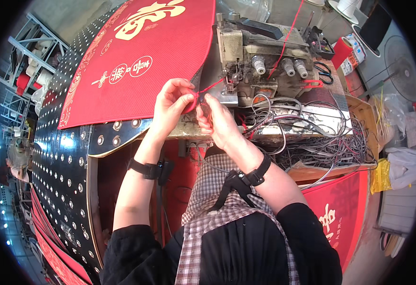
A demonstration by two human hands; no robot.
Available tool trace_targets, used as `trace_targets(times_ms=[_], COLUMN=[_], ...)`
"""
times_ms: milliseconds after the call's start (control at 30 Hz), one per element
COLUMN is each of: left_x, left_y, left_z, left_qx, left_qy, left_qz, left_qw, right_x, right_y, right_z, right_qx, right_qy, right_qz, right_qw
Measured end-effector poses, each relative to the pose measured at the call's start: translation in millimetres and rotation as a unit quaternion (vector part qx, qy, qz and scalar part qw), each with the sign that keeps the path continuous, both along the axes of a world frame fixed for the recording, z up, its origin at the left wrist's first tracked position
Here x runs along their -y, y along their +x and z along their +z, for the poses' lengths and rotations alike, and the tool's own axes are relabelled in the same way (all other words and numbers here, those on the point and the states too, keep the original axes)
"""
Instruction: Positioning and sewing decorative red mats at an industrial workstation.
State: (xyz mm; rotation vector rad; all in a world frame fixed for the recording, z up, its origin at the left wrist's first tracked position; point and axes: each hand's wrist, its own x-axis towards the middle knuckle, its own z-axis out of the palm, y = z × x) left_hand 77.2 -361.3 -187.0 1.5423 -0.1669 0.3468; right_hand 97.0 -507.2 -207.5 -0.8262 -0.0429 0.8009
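My left hand (170, 107) is closed in a pinch, with a loop of red yarn (192, 102) at its fingertips. The yarn runs from there toward the needle area of a worn industrial sewing machine (277, 52). Close beside it, my right hand (221, 124) has its fingers curled together. Something small and orange-red shows within that grip, but I cannot make out what it is. Just beyond my left hand lies a large red mat (170, 52) with gold lettering and a patterned border, its edge reaching up to the machine.
The mat rests on a black table studded with metal balls (65, 175). Right of my hands are tangled cables (284, 118) and a wooden box of grey trimmings (329, 147). Black-handled scissors (323, 72) and a red thread cone (342, 51) sit beside the machine. Another red mat (341, 213) lies lower right.
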Motion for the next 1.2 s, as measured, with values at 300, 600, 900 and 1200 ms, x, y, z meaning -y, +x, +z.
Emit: trace_targets(times_ms=[300, 600, 900, 1200], left_x=[2.6, 1.8, -2.4, -0.2], left_y=[0.5, -0.1, 2.4, 1.6], left_z=[1.5, 1.9, -2.0, 0.9], left_qx=[0.005, -0.007, -0.003, -0.024], left_qy=[-0.016, -0.022, -0.018, -0.025], left_qz=[-0.016, -0.012, -0.017, -0.026], left_qw=[1.0, 1.0, 1.0, 0.999], right_x=[1.3, 12.2, 6.6, -1.5], right_y=[0.0, -13.1, -37.8, -29.4], right_z=[6.0, 5.4, -20.9, -31.4], right_qx=[-0.008, 0.225, 0.427, 0.463], right_qy=[-0.023, -0.103, -0.217, -0.255], right_qz=[-0.016, -0.138, -0.143, -0.142], right_qw=[1.0, 0.959, 0.866, 0.837])
